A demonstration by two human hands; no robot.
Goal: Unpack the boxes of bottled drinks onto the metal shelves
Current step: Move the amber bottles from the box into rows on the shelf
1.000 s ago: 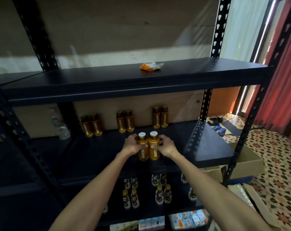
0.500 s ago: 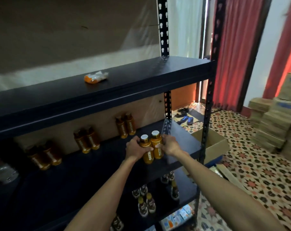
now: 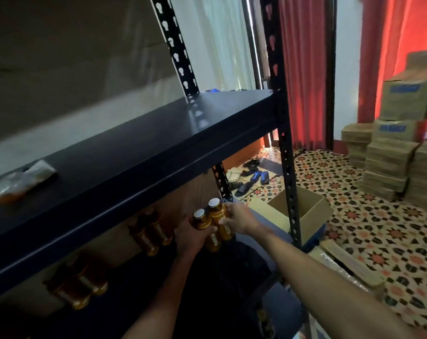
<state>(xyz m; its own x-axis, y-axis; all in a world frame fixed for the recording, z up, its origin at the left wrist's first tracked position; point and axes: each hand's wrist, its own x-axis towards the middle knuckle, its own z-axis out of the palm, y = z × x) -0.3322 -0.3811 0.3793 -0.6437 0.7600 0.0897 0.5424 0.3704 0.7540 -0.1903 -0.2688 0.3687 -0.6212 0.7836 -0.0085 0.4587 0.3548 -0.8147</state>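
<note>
A dark metal shelf rack point(image 3: 158, 143) filled the left of the tilted view. Closed cardboard boxes point(image 3: 391, 155) stood stacked on the patterned floor at the right, and an open box point(image 3: 305, 211) sat on the floor just beyond the rack's front post. Two bare forearms reached forward beneath the upper shelf. The left hand point(image 3: 190, 237) and right hand point(image 3: 240, 218) each had a grip clamped around one of two amber bottles point(image 3: 218, 214). The bottles were pressed together, caps up, over the middle shelf near its right end. More bottle pairs point(image 3: 151, 231) stood along the back.
</note>
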